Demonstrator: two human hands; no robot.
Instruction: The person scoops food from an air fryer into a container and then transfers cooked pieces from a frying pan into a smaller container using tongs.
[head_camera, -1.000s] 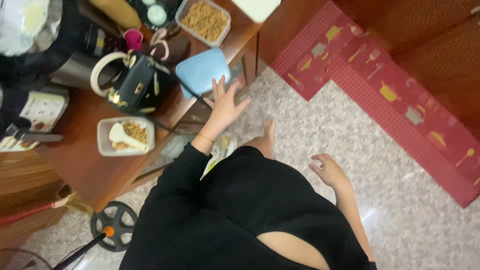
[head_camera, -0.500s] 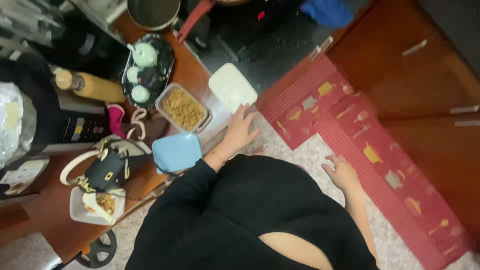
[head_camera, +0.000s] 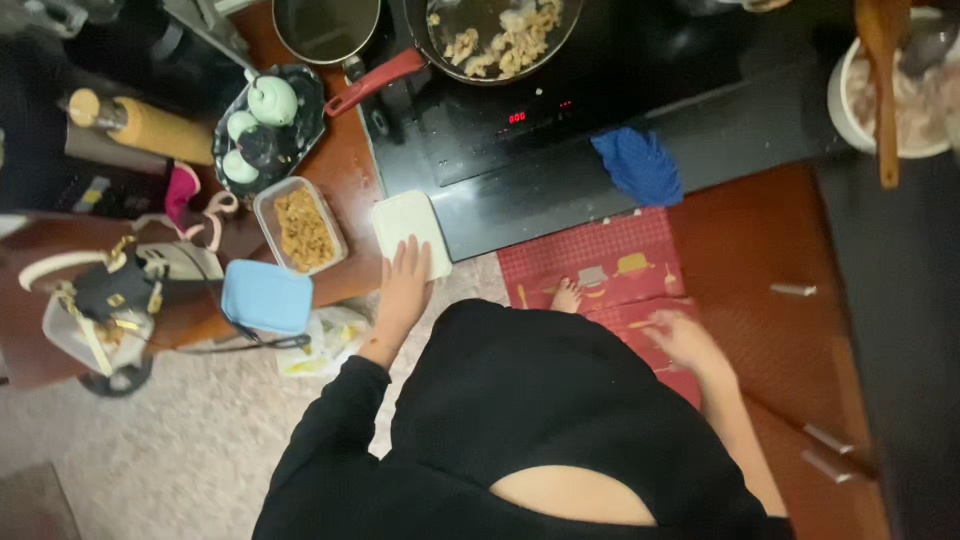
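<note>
One hand, the left hand (head_camera: 405, 285), is laid flat with fingers spread on the white lid (head_camera: 410, 232) at the counter's edge; nothing is clasped. The lid lies just beside the open food box (head_camera: 299, 226), beneath the fingertips. A steady pinch at the lid's near edge would be wanted to lift it cleanly. The right hand (head_camera: 682, 342) hangs loose, empty.
</note>
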